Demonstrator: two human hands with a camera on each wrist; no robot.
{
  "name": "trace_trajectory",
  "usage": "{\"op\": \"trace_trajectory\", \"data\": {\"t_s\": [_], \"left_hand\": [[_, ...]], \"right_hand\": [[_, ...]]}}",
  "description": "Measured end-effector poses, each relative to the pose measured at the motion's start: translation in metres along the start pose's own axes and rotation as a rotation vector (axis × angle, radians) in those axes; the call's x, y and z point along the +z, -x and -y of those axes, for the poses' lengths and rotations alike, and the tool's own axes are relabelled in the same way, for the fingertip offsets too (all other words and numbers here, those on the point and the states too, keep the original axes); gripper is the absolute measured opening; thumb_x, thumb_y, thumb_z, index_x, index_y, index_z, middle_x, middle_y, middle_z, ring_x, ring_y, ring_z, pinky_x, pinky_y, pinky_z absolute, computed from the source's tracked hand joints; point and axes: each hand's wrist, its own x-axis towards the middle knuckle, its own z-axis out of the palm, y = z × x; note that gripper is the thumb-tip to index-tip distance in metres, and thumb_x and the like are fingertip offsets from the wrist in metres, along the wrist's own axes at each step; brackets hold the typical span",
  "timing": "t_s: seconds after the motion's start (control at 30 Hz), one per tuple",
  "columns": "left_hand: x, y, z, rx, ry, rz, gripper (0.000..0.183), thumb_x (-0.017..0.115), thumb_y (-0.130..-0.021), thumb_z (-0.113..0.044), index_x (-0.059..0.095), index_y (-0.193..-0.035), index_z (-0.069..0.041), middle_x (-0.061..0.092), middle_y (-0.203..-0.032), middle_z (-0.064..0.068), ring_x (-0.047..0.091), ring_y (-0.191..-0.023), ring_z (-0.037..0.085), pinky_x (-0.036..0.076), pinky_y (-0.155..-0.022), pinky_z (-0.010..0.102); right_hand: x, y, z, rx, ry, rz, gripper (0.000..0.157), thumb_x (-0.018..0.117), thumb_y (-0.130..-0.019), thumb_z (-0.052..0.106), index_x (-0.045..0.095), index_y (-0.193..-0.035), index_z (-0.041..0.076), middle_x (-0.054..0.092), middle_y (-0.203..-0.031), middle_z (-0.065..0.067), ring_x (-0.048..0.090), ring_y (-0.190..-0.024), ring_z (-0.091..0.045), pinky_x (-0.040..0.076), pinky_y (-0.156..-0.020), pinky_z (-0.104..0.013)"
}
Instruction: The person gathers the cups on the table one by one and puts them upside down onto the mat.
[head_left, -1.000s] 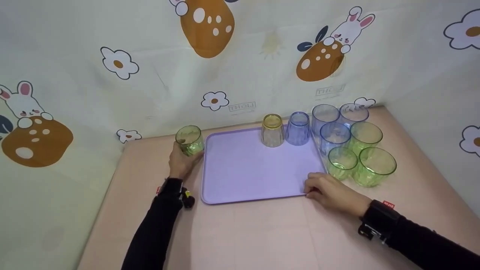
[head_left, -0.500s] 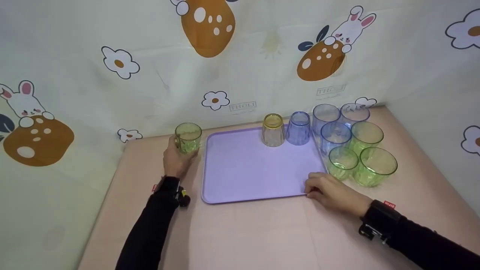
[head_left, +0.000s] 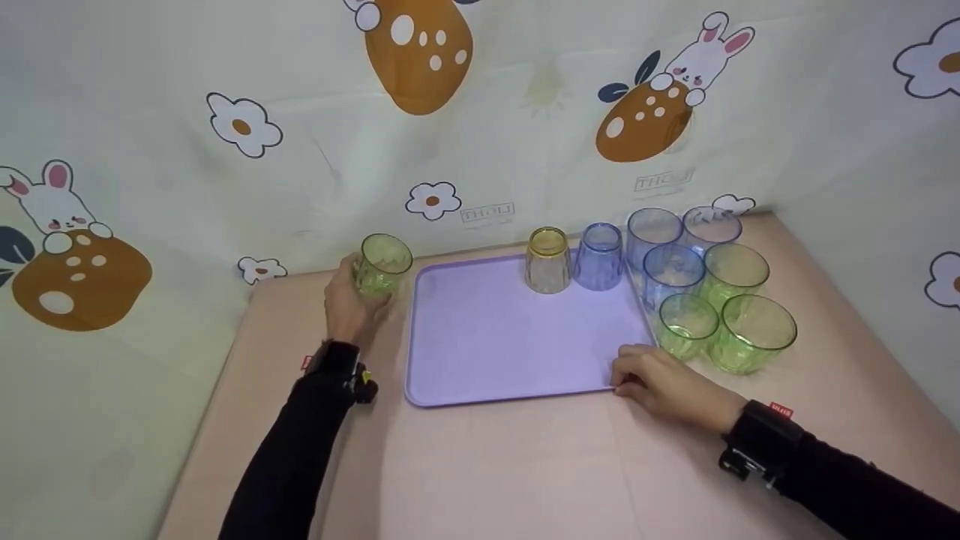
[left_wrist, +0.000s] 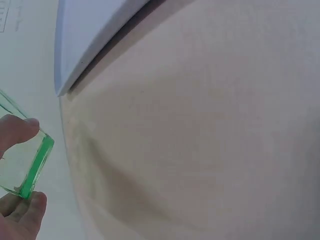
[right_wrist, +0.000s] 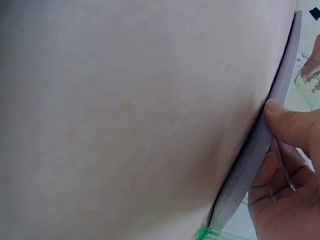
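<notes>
Open room over the left half of the purple tray (head_left: 495, 337), and more on the bench (head_left: 517, 465) between the black sleeves (head_left: 281, 442)! Back right, an upturned yellow glass (head_left: 547, 270) and upturned blue glass (head_left: 599, 264) block passage; six upright glasses (head_left: 688, 330) wall off most of the right side.

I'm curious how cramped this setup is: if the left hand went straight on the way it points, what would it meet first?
Probably the pale, rabbit-printed backdrop, with the round, see-through green tumbler in the left hand likely touching first; the gap is hard to judge.
</notes>
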Motion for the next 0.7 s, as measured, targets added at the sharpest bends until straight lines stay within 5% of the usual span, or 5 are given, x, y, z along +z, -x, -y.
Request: {"op": "trace_trajectory", "data": {"t_s": [0.47,0.7], "left_hand": [[0.008,-0.004,-0.028,0.192,-0.252,-0.015,0.084,0.081,-0.076,0.006,0.044,-0.15,-0.007,0.048,-0.149,0.017,0.051,-0.128,0.04,0.046,-0.096,0.056],[0.016,-0.006,-0.041,0.368,-0.434,-0.024,0.083,0.082,-0.076,0.007,0.044,-0.15,-0.002,0.049,-0.145,0.021,0.048,-0.129,0.041,0.044,-0.099,0.053]], "right_hand": [[-0.001,0.001,-0.001,-0.026,0.004,-0.008,0.029,0.077,-0.078,-0.013,0.065,-0.083,0.013,0.058,-0.082,0.005,0.057,-0.079,-0.011,0.051,-0.072,-0.032],[-0.001,0.0,0.001,0.004,0.009,0.0,0.029,0.077,-0.078,-0.012,0.066,-0.082,0.014,0.058,-0.082,0.007,0.057,-0.079,-0.01,0.051,-0.072,-0.032]]}}
